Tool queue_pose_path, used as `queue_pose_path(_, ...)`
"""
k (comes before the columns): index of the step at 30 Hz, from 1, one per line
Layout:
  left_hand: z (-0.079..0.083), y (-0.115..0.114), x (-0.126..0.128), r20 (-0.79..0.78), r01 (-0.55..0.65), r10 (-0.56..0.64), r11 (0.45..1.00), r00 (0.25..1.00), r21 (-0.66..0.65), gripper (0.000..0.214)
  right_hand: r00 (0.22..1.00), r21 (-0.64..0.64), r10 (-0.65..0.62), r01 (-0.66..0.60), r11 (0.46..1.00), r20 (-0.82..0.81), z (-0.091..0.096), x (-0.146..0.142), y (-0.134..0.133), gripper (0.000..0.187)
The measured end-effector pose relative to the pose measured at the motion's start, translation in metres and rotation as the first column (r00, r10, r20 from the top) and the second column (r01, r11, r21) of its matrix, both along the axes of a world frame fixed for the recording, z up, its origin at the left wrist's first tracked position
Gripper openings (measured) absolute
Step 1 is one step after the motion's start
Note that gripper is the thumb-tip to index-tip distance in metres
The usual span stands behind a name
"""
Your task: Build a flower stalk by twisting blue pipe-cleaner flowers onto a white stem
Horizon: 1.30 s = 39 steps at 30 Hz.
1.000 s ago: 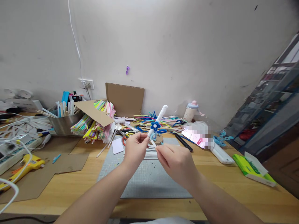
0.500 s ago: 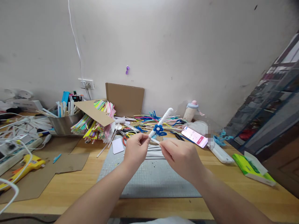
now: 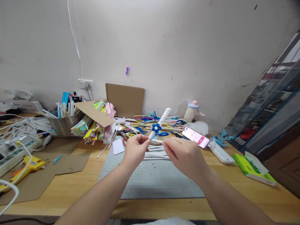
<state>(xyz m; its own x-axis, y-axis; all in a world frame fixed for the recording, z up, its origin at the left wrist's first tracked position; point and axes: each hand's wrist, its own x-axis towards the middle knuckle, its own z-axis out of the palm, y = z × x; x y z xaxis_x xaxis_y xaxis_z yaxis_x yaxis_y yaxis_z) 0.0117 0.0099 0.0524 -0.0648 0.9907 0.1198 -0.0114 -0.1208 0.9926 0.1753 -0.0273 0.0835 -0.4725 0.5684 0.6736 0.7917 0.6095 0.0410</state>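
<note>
A white wrapped stick (image 3: 162, 119) is held above the desk (image 3: 229, 184) by its lower end, pinched between the thumb and fingers of the left hand (image 3: 136, 148). It is tilted, its free end pointing up and to the right towards the wall. A blue flower (image 3: 156, 127) of pipe cleaner is fixed to it just above the fingers. A loose white pipe cleaner (image 3: 157, 141) runs from the stick's lower end to the right hand (image 3: 184, 155), which is closed on it in a pinch – the two hands are set close together but apart.

Beneath the hands a grey cutting mat (image 3: 150, 182) is spread on the desk, with white strips (image 3: 156, 153) laid on its far part. A phone (image 3: 196, 137) with a pink screen is propped just beyond the right hand. Behind the stick a heap of coloured pipe cleaners (image 3: 161, 122) is piled near a small bottle (image 3: 192, 111). To the left a tipped cardboard box (image 3: 93, 112), a steel pot (image 3: 64, 124) and – at the desk's edge – a yellow glue gun (image 3: 26, 167) are seen. A green packet (image 3: 254, 170) is placed far right.
</note>
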Motion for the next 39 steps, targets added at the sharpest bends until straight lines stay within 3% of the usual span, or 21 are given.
queue_pose_path(3, -0.004, -0.002, 0.0, -0.175, -0.026, 0.052, 0.988, 0.983, 0.152, 0.006, 0.999, 0.02, -0.007, 0.006, 1.0, 0.053, 0.003, -0.002, -0.002, 0.022)
queue_pose_path(7, -0.01, -0.005, -0.002, -0.396, 0.025, 0.145, 0.919, 0.907, 0.393, 0.01, 0.967, 0.053, 0.012, -0.026, 0.998, 0.254, 0.012, -0.004, -0.001, 0.019)
queue_pose_path(11, -0.01, -0.008, -0.004, -0.57, 0.202, 0.085, 0.884, 0.817, 0.422, 0.018, 0.876, -0.036, 0.167, -0.17, 0.985, 0.453, 0.032, -0.002, 0.013, 0.015)
queue_pose_path(14, -0.002, -0.017, -0.006, -0.685, 0.385, -0.037, 0.848, 0.728, 0.364, 0.02, 0.82, -0.239, 0.354, -0.271, 0.932, 0.449, 0.054, -0.001, 0.032, 0.017)
queue_pose_path(16, 0.006, -0.027, -0.008, -0.712, 0.507, -0.175, 0.814, 0.68, 0.285, 0.019, 0.792, -0.462, 0.501, -0.319, 0.827, 0.349, 0.066, 0.001, 0.045, 0.016)
queue_pose_path(18, 0.015, -0.038, -0.009, -0.604, 0.536, -0.324, 0.818, 0.728, 0.208, 0.011, 0.79, -0.653, 0.592, -0.365, 0.663, 0.159, 0.071, 0.004, 0.057, 0.014)
queue_pose_path(21, 0.03, -0.047, -0.011, -0.195, 0.517, -0.5, 0.855, 0.843, 0.039, 0.009, 0.802, -0.781, 0.56, -0.482, 0.398, -0.209, 0.063, 0.007, 0.067, 0.018)
queue_pose_path(23, 0.038, -0.046, -0.012, 0.101, 0.485, -0.482, 0.875, 0.87, -0.008, 0.016, 0.784, -0.751, 0.435, -0.59, 0.298, -0.443, 0.049, 0.006, 0.068, 0.021)
queue_pose_path(25, 0.042, -0.038, -0.011, 0.3, 0.422, -0.397, 0.906, 0.867, -0.021, 0.021, 0.748, -0.682, 0.264, -0.663, 0.308, -0.609, 0.032, 0.004, 0.068, 0.022)
queue_pose_path(29, 0.031, -0.007, -0.004, 0.432, 0.229, -0.172, 0.97, 0.885, -0.082, 0.027, 0.646, -0.594, -0.009, -0.695, 0.405, -0.763, -0.001, -0.006, 0.066, 0.021)
queue_pose_path(31, 0.018, 0.009, 0.0, 0.465, 0.158, -0.091, 0.982, 0.881, -0.107, 0.028, 0.599, -0.569, -0.075, -0.704, 0.425, -0.797, -0.014, -0.011, 0.067, 0.022)
queue_pose_path(36, -0.012, 0.036, 0.009, 0.535, 0.148, -0.024, 0.971, 0.844, -0.19, 0.028, 0.496, -0.518, -0.183, -0.711, 0.475, -0.849, -0.04, -0.018, 0.076, 0.024)
queue_pose_path(39, -0.026, 0.041, 0.013, 0.532, 0.126, 0.007, 0.968, 0.847, -0.215, 0.026, 0.457, -0.516, -0.241, -0.73, 0.448, -0.856, -0.056, -0.016, 0.085, 0.021)
